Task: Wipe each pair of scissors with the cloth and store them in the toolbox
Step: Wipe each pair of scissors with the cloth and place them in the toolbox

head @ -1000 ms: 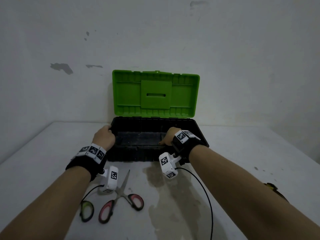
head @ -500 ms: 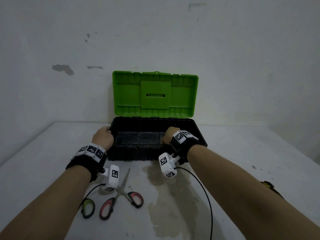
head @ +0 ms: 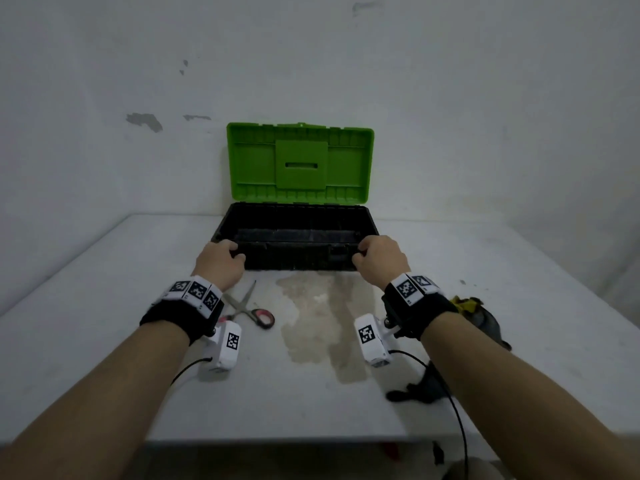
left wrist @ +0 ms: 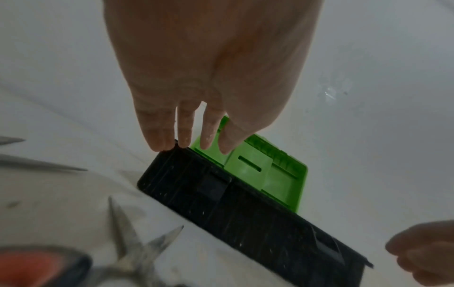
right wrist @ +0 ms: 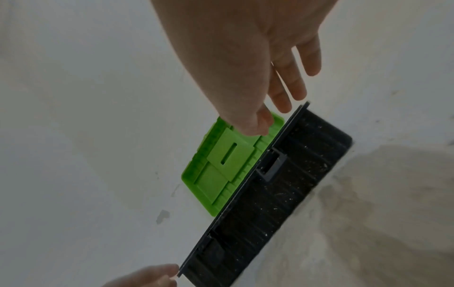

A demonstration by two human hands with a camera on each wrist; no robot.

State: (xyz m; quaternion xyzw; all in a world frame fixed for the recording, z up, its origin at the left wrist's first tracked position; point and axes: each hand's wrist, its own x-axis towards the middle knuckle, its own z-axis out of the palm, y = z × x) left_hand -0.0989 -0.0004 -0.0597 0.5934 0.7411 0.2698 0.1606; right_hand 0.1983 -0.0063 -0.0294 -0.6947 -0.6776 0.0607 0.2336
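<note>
The toolbox (head: 298,258) stands open at the back of the table, black base with the green lid (head: 299,161) upright. My left hand (head: 221,261) rests its straight fingertips (left wrist: 162,143) on the front left corner of the rim. Near the front right corner, my right hand (head: 379,259) hovers with loose fingers (right wrist: 282,97) just off the rim. Red-handled scissors (head: 251,306) lie open on the table beside my left wrist, seen blurred in the left wrist view (left wrist: 132,242). A dark cloth (head: 420,391) lies partly under my right forearm.
A yellow and dark object (head: 476,315) lies right of my right wrist. A second pair of blades (left wrist: 36,165) shows at the left. A damp stain (head: 322,323) marks the table before the box. The wall is close behind the lid.
My right hand slid from the middle of the front rim to the right corner. The view pulled back, showing the table's front edge. The green-handled scissors are now hidden by my left arm.
</note>
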